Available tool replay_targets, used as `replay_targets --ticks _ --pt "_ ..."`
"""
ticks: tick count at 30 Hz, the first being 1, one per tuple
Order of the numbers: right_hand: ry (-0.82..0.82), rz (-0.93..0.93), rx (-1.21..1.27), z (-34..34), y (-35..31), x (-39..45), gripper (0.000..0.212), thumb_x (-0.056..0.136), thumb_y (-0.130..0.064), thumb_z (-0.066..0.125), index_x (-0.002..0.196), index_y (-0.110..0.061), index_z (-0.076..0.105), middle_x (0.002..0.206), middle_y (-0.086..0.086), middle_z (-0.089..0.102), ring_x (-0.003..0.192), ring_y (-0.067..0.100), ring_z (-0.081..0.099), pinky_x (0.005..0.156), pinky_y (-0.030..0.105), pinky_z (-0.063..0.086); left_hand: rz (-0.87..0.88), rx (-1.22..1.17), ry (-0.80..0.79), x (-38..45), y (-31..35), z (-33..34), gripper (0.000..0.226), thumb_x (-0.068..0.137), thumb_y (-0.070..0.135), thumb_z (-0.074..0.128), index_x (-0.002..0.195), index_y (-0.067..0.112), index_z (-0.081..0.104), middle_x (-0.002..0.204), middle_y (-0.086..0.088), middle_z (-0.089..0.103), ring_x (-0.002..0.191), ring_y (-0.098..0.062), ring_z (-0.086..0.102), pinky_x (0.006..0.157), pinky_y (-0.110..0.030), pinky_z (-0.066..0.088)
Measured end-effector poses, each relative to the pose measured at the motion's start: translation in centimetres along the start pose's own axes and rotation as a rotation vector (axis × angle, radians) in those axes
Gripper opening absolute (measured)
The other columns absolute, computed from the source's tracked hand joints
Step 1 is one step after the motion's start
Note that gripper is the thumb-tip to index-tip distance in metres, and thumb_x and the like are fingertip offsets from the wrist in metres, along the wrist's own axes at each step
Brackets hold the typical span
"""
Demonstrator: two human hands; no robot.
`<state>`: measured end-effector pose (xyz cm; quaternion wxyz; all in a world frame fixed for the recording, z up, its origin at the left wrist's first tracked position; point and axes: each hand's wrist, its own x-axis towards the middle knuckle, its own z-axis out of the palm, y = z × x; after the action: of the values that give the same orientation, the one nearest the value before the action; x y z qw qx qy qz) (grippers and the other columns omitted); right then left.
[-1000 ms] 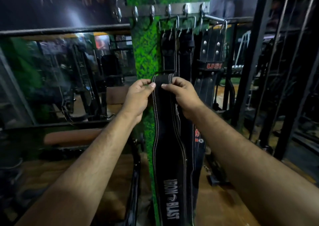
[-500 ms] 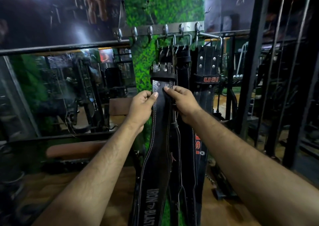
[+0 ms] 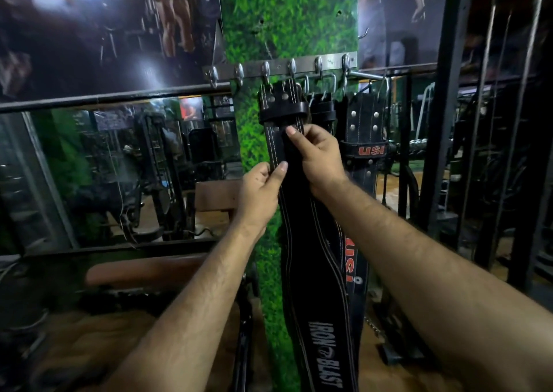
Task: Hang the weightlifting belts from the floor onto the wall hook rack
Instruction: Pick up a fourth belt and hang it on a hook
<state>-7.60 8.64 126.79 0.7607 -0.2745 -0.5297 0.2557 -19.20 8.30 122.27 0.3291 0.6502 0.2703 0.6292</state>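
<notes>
A black "IRON BLAST" weightlifting belt (image 3: pixel 311 272) with white stitching hangs upright in front of the green pillar. Its buckle end reaches the steel hook rack (image 3: pixel 305 63); whether it sits on a hook I cannot tell. My left hand (image 3: pixel 260 194) pinches the belt's left edge a little below the loop. My right hand (image 3: pixel 317 155) grips the strap higher up, thumb near the keeper loop. A black "USI" belt (image 3: pixel 363 140) hangs from the rack to the right, and another dark belt (image 3: pixel 321 108) hangs behind the one I hold.
The rack's left hooks (image 3: pixel 239 72) are bare. A padded bench (image 3: pixel 143 272) stands low on the left in front of a mirror wall (image 3: pixel 104 167). Black machine uprights (image 3: pixel 446 92) stand close on the right. Wooden floor (image 3: pixel 389 373) lies below.
Both hands have lifted the Iron Blast belt upward, bringing its buckle end from chest height up to the hook rack. The right hand has slid higher on the strap than the left.
</notes>
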Motion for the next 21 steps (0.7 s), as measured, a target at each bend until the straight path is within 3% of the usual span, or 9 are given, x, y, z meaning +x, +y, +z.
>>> replay_targets --ticks 3,6,8,11,16,21 --pt "0.099 -0.117 -0.097 -0.3 0.3 1.3 0.027 0.091 -0.018 0.071 0.068 -0.018 0.057 0.069 0.009 0.052 0.068 0.019 0.045 0.061 0.033 0.039 0.008 -0.024 0.052 -0.6 -0.7 1.6 0.03 0.097 0.016 0.061 0.071 0.019 0.046 0.057 0.01 0.048 0.052 -0.004 0.037 0.051 -0.027 0.029" --pt "0.186 -0.106 -0.117 -1.4 1.0 2.0 0.029 0.092 -0.018 0.072 0.067 -0.017 0.056 0.065 0.002 0.05 0.064 0.015 0.043 0.058 0.03 0.038 -0.068 -0.057 0.046 -2.0 -2.4 3.0 0.014 0.094 0.013 0.063 0.082 0.015 0.056 0.076 -0.009 0.064 0.07 -0.016 0.054 0.065 -0.034 0.043" --pt "0.226 -0.069 -0.101 -2.1 1.4 2.3 0.032 0.091 -0.018 0.072 0.064 -0.019 0.055 0.064 0.0 0.05 0.065 0.016 0.045 0.06 0.031 0.039 -0.145 -0.057 0.022 -3.8 -3.8 3.7 0.01 0.095 0.01 0.064 0.086 0.012 0.059 0.084 -0.01 0.071 0.077 -0.014 0.062 0.071 -0.033 0.049" --pt "0.28 -0.009 -0.102 -3.4 2.4 2.3 0.033 0.091 -0.019 0.072 0.064 -0.019 0.054 0.066 0.001 0.051 0.069 0.019 0.047 0.064 0.033 0.043 -0.24 -0.041 -0.068 -7.5 -6.2 4.4 0.009 0.095 0.013 0.066 0.087 0.014 0.062 0.084 0.002 0.074 0.079 -0.008 0.066 0.074 -0.029 0.052" --pt "0.306 0.039 -0.122 -4.6 3.8 0.9 0.031 0.091 -0.022 0.072 0.065 -0.018 0.054 0.071 0.007 0.053 0.07 0.02 0.049 0.065 0.036 0.047 -0.273 -0.031 -0.182 -10.4 -7.8 3.8 0.012 0.093 0.003 0.066 0.09 0.014 0.065 0.088 0.005 0.074 0.084 -0.004 0.07 0.074 -0.018 0.053" --pt "0.339 0.097 -0.065 -4.5 5.1 -0.9 0.032 0.089 -0.022 0.074 0.064 -0.02 0.055 0.071 0.006 0.055 0.071 0.02 0.051 0.066 0.035 0.047 -0.431 0.07 -0.361 -11.5 -9.3 1.3 0.027 0.088 -0.004 0.069 0.113 0.005 0.063 0.113 -0.009 0.073 0.103 -0.018 0.071 0.087 -0.026 0.057"
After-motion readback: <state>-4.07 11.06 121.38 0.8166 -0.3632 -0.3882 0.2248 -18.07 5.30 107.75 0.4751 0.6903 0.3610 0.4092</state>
